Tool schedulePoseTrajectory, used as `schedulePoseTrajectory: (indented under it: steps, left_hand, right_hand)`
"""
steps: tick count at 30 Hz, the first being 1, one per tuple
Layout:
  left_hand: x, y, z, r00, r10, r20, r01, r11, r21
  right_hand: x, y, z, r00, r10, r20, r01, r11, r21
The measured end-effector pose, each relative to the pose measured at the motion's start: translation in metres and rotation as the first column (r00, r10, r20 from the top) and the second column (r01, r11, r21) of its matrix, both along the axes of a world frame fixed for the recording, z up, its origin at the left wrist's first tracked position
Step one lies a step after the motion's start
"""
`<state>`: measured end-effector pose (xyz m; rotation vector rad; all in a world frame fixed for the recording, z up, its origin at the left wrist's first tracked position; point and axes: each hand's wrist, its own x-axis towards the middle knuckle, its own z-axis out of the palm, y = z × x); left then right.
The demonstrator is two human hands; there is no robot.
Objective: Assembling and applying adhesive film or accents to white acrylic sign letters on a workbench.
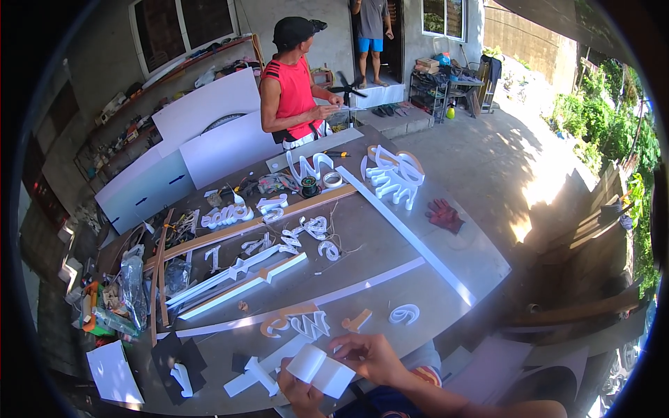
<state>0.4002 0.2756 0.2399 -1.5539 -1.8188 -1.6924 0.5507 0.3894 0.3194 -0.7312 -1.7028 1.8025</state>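
Left hand (300,391) is gripping white piece (334,378) by left edge; right hand (374,357), can't tell. Piece is looking light, stiffish, dentable; edges suiting best.

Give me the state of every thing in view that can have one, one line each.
Left hand: closed on white piece
White piece: bent, held above the table
Right hand: fingers curled beside white piece; grip unclear
Red glove: unworn, lying on the table
Tape roll: lying on its flat side
Doorway: open
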Motion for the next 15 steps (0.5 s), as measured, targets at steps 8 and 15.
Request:
schedulePoseTrajectory:
  steps: [8,15]
  left_hand:
    - [0.004,0.001,0.006,0.999,0.021,-0.043,-0.023,0.998,-0.065]
    - [-0.001,0.001,-0.018,0.973,0.173,-0.154,-0.173,0.985,0.012]
  right_hand:
    - [-0.005,-0.002,-0.004,0.998,0.031,-0.063,-0.033,0.999,-0.036]
    - [-0.002,-0.005,0.008,0.998,0.008,0.068,-0.006,0.999,-0.034]
